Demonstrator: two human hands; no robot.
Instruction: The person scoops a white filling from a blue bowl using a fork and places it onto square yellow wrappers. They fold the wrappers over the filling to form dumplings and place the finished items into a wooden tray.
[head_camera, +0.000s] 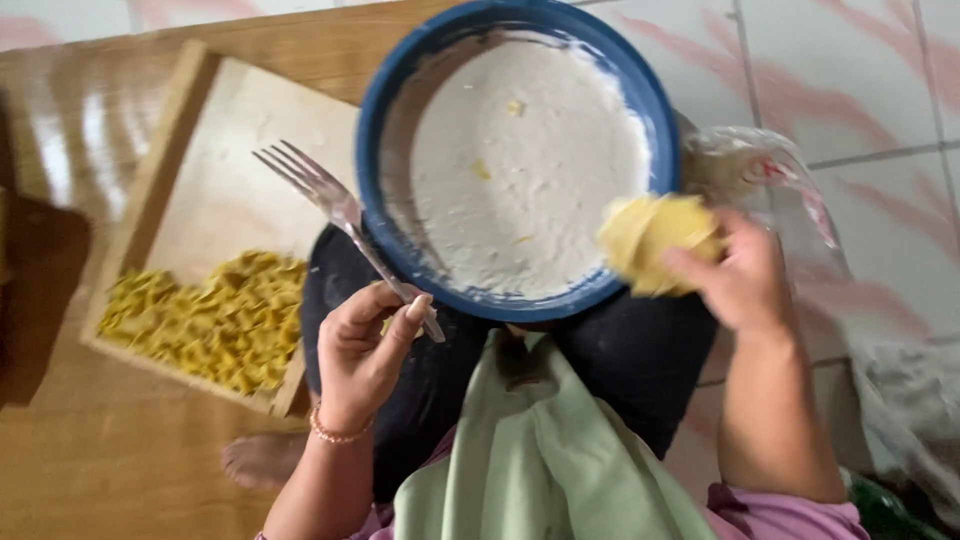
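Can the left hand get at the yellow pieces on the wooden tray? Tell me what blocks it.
Probably yes. The left hand holds a fork and sits just right of the wooden tray; nothing lies between it and the yellow pieces.

A glossy wooden floor (110, 470) lay toward nine o'clock; white tiles (850, 90) with pink streaks spread toward two o'clock.
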